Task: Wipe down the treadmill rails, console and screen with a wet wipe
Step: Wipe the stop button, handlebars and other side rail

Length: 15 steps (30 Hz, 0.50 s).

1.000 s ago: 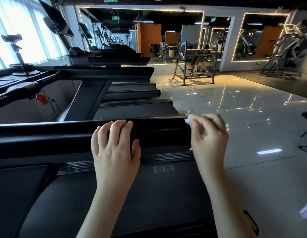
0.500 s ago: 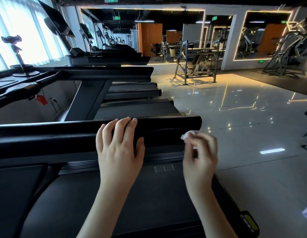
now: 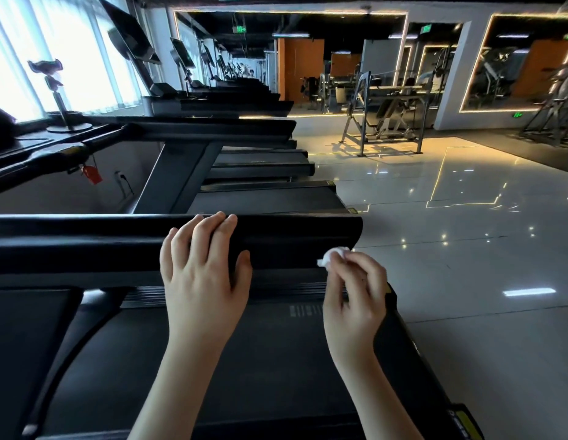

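Gym with glossy floor point(image 3: 450, 249): the left hand point(image 3: 206, 274) rests straight-fingered on the treadmill rail point(image 3: 85, 242), probably for balance, while the right hand point(image 3: 355, 296) pinches a balled wipe point(image 3: 331, 257) near the rail's end, apparently poised for 1 stroke.

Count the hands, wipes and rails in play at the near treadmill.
Hands: 2 (left hand resting on the rail, right hand pinching the wipe)
Wipes: 1 (wipe)
Rails: 1 (rail)
Total: 4
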{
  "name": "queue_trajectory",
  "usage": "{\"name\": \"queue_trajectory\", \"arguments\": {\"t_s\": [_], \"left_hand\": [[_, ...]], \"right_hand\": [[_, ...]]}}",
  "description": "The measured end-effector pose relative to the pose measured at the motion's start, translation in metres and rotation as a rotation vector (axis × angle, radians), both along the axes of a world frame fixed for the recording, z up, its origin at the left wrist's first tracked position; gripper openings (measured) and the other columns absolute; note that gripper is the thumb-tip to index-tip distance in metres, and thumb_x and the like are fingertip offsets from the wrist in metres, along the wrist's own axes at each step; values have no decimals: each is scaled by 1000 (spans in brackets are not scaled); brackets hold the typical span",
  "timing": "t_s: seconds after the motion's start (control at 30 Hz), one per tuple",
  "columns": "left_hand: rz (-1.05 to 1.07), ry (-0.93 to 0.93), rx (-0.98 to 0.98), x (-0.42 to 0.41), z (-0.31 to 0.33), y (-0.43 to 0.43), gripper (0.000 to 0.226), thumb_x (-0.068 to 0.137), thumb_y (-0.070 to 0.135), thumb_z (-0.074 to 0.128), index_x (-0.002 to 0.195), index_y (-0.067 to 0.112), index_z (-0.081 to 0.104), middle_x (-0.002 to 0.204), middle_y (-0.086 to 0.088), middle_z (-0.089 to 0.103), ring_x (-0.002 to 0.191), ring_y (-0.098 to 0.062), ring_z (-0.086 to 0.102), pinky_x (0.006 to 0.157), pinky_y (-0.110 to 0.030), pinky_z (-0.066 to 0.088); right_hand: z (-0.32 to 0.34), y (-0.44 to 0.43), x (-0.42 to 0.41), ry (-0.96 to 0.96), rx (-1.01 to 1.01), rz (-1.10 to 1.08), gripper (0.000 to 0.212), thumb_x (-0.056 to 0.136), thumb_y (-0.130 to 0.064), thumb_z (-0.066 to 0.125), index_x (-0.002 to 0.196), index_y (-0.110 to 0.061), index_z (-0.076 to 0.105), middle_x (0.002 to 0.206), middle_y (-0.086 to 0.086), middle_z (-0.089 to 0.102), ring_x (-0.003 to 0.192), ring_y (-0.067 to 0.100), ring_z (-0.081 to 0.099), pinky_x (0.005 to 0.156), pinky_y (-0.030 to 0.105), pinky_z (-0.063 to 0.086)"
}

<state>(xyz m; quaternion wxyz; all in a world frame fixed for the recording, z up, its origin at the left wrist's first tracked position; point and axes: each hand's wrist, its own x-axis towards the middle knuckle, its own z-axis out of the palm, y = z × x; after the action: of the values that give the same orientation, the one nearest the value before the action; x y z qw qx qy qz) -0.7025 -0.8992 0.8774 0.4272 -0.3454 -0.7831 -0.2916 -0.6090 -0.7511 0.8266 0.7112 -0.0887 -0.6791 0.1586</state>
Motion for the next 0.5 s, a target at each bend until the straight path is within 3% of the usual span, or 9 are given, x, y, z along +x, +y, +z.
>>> {"name": "queue_trajectory", "arguments": {"t_s": [0.1,0.27,0.4,0.5], "left_hand": [[18,-17,8,2,-1,3,44,87,28,56,126,7,60,127,-8,57,122,-29,44,107,-53,33],[36,-22,15,4,-2,6,45,88,29,53,126,7,60,127,-9,58,123,-30,45,107,-55,33],[32,-31,24,6,-2,7,44,87,27,54,124,5,61,127,-10,59,122,-35,49,108,-54,31],[41,-44,35,8,0,9,43,85,25,56,122,4,63,124,-10,60,121,-32,48,110,-53,28]], "right_hand": [[23,8,1,23,0,-42,13,94,4,59,98,5,72,105,5,55,85,30,64,84,25,51],[63,36,8,-147,-43,-48,12,86,2,63,84,-4,74,84,4,66,84,21,57,69,39,52],[96,50,9,-451,-321,219,16,90,-5,59,85,-8,75,83,-1,70,74,-6,56,67,9,40],[110,54,11,-626,-512,376,18,94,-6,58,86,-11,73,76,-12,67,66,-17,55,62,1,37]]}}
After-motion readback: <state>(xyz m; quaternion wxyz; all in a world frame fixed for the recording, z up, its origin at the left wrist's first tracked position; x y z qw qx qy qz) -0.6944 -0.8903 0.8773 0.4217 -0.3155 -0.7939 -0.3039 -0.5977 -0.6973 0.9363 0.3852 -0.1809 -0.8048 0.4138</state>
